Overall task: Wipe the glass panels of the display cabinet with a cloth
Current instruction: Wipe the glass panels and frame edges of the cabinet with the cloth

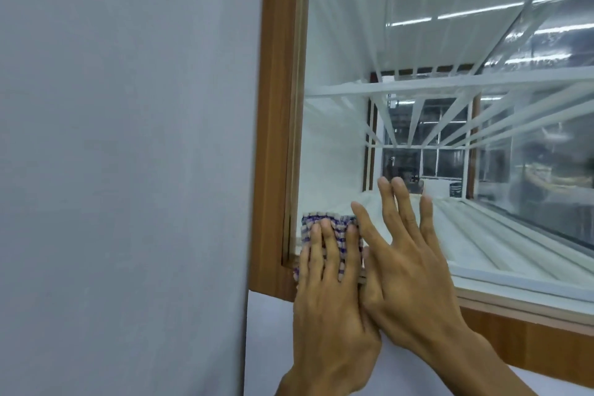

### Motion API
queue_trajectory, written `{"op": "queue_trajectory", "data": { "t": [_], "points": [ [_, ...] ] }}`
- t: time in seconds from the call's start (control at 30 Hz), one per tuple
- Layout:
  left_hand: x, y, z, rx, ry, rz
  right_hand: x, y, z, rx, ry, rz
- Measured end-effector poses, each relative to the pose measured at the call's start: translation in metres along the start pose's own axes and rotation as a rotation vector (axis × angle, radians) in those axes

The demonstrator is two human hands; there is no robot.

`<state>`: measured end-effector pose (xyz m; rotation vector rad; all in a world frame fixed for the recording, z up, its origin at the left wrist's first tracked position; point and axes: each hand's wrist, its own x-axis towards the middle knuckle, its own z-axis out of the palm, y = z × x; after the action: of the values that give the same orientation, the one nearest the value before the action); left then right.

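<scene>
The display cabinet has a brown wooden frame (273, 106) around a large glass panel (401, 42) that reflects ceiling lights. A blue-and-white checked cloth (324, 220) lies flat against the panel's lower left corner. My left hand (328, 299) presses on the cloth with its fingers spread over it. My right hand (408, 264) rests flat on the glass just to the right, fingers apart, thumb touching the left hand, holding nothing.
A plain grey-white wall (128, 138) fills the left half of the view, up to the frame's edge. Inside the cabinet are white shelves (482, 83) and a white floor (482, 235). The frame's bottom rail (530, 341) runs along the lower right.
</scene>
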<state>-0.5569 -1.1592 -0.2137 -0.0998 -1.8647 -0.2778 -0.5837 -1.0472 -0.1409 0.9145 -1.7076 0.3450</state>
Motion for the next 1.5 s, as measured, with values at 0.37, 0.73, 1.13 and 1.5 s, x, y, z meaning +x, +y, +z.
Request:
{"op": "queue_trajectory", "data": {
  "t": [0.37,0.73,1.13,1.5],
  "points": [
    [0.197,0.019,-0.024,0.039,0.151,0.146,0.138,0.064,-0.057,-0.295,0.09,0.025],
    [0.421,0.102,-0.075,0.039,0.194,0.145,0.323,0.147,-0.166,-0.341,0.15,0.104],
    [0.531,0.238,-0.089,-0.064,0.044,0.347,0.371,0.242,-0.293,-0.412,0.134,0.308],
    [0.553,0.333,-0.064,-0.165,0.117,0.393,0.36,0.31,-0.382,-0.355,0.075,0.218]
  ]
}}
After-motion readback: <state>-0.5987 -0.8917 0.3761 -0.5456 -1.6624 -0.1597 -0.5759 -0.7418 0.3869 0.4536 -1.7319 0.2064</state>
